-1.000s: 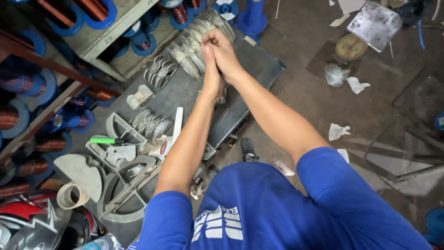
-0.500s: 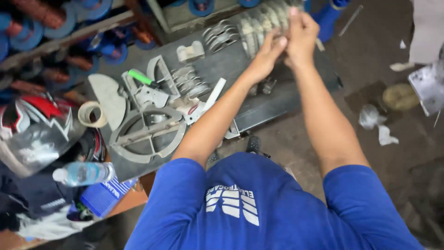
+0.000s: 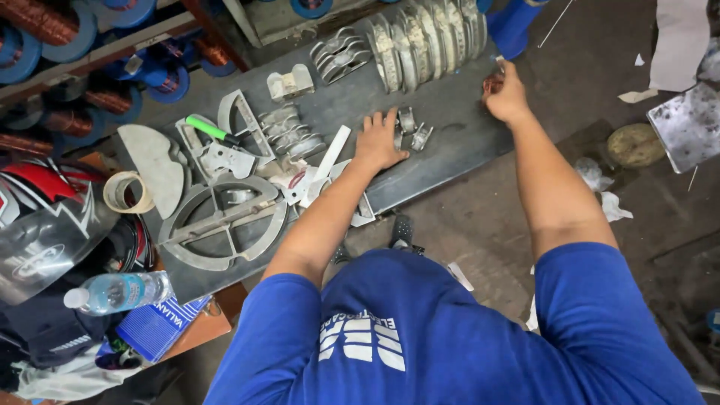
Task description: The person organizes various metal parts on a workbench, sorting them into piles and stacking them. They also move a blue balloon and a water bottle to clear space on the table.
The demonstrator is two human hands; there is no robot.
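My left hand (image 3: 379, 142) lies flat on the dark metal table (image 3: 450, 150) with its fingers spread. Its fingertips are beside a few small metal clips (image 3: 412, 133). My right hand (image 3: 508, 96) is at the table's far right edge, fingers curled around a small reddish-brown piece (image 3: 491, 82). A row of curved grey metal formers (image 3: 427, 37) stands on edge just beyond both hands. A white flat strip (image 3: 330, 154) lies left of my left wrist.
On the table's left part lie a round spoked metal frame (image 3: 217, 221), a tape roll (image 3: 124, 191), a green-handled tool (image 3: 210, 129) and stacked metal pieces (image 3: 289, 131). Blue spools of copper wire (image 3: 45, 45) fill the shelves. A helmet (image 3: 52, 217) and water bottle (image 3: 120, 291) sit near left.
My hands were joined over the row of curved formers. They have parted: the left dropped flat onto the table, the right moved to the right edge. The view shifted too.
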